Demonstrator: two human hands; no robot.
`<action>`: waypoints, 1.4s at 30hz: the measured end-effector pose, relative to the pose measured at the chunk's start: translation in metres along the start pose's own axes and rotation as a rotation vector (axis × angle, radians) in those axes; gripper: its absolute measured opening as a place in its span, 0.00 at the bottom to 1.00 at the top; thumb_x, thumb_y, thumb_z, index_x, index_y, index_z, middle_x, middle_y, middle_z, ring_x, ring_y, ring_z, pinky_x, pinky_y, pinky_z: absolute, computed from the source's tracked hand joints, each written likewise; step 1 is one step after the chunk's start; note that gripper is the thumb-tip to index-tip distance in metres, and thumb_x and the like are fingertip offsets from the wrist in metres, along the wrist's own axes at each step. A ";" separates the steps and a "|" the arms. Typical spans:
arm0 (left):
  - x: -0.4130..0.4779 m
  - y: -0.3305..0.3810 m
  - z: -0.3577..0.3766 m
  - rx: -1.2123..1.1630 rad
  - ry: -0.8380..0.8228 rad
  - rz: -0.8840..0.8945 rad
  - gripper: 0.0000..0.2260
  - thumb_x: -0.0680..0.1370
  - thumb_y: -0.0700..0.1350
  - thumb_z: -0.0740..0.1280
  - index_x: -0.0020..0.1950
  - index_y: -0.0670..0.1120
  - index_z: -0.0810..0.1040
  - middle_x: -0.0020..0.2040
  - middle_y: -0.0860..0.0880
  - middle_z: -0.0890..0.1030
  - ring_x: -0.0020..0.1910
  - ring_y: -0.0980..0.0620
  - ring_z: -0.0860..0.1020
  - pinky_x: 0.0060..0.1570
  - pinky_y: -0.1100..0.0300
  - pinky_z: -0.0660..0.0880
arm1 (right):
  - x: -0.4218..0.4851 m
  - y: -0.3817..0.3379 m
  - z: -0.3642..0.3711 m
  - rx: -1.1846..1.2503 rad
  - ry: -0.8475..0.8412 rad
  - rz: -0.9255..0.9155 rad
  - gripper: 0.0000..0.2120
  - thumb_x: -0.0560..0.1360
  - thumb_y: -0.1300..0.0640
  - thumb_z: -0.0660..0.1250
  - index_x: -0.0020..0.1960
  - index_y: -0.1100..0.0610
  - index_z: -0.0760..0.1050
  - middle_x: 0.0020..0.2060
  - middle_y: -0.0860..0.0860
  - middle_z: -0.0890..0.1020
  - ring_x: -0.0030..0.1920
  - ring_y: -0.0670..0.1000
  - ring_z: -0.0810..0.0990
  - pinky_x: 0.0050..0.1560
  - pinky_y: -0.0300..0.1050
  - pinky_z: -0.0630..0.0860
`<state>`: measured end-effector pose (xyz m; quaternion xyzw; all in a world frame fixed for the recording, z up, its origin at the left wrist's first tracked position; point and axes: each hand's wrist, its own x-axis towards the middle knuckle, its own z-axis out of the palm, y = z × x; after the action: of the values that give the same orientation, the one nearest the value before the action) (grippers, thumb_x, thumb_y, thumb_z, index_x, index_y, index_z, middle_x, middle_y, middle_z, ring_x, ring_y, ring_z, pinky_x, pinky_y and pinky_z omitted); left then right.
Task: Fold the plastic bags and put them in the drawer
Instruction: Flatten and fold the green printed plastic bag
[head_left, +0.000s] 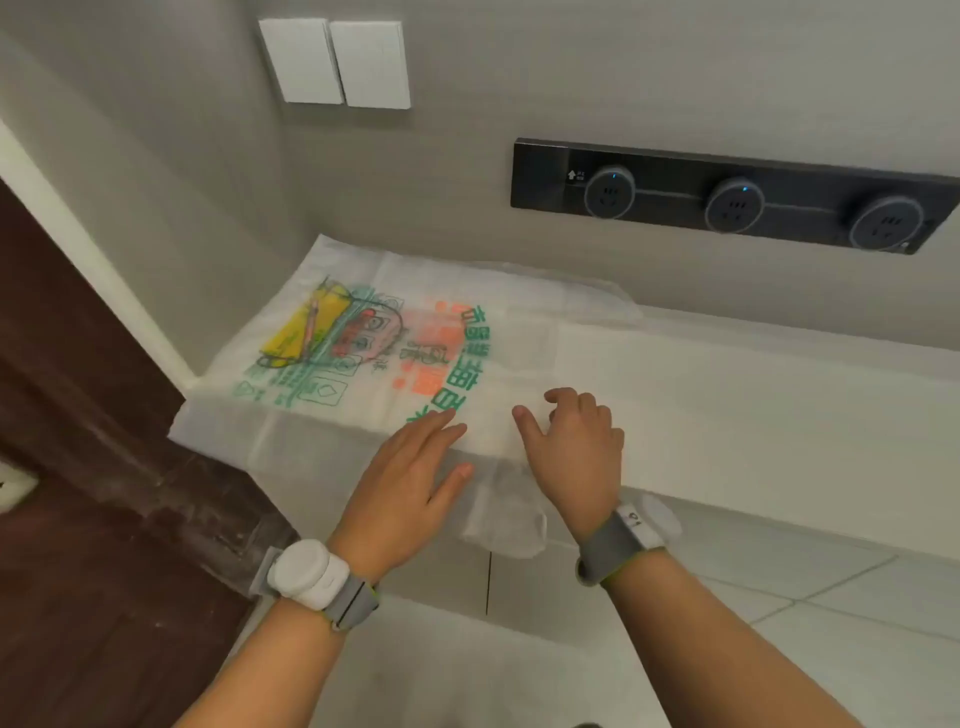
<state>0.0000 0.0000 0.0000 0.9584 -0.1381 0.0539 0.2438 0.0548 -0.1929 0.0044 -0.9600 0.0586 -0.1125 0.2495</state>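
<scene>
A translucent white plastic bag (363, 343) with green, orange and yellow print lies spread flat on the white countertop (753, 395), its left end against the wall corner. Part of the bag hangs over the counter's front edge below my hands. My left hand (410, 473) rests flat, fingers together, on the bag's near edge. My right hand (576, 447) sits beside it on the bag with fingers curled and thumb out; no plastic is visibly pinched. No drawer front is plainly identifiable.
A dark power track with three round sockets (737, 200) runs along the back wall, and two white switch plates (337, 62) sit above. Dark wood floor (78, 519) lies left, pale cabinet fronts and tiles (779, 597) below the counter.
</scene>
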 end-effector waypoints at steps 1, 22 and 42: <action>0.001 -0.003 -0.001 0.001 -0.001 0.014 0.29 0.81 0.63 0.49 0.76 0.50 0.67 0.79 0.53 0.63 0.78 0.54 0.58 0.76 0.60 0.51 | 0.005 -0.003 0.000 -0.017 0.012 0.019 0.25 0.77 0.36 0.59 0.64 0.52 0.73 0.55 0.51 0.80 0.58 0.57 0.75 0.55 0.53 0.68; 0.026 -0.045 0.000 -0.046 0.040 0.118 0.24 0.81 0.60 0.55 0.74 0.51 0.70 0.77 0.56 0.65 0.77 0.57 0.60 0.75 0.57 0.59 | 0.033 0.019 -0.013 0.221 0.164 0.104 0.10 0.77 0.57 0.63 0.54 0.49 0.81 0.41 0.46 0.79 0.40 0.48 0.77 0.54 0.54 0.74; 0.067 0.047 0.056 0.016 -0.048 0.271 0.25 0.81 0.61 0.53 0.74 0.51 0.69 0.78 0.57 0.63 0.77 0.63 0.54 0.76 0.65 0.49 | 0.019 0.151 -0.091 0.191 0.301 0.247 0.09 0.76 0.56 0.67 0.55 0.53 0.83 0.43 0.47 0.79 0.41 0.48 0.78 0.44 0.43 0.74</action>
<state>0.0523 -0.0824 -0.0165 0.9340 -0.2715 0.0643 0.2232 0.0425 -0.3703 0.0113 -0.8899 0.2016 -0.2283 0.3396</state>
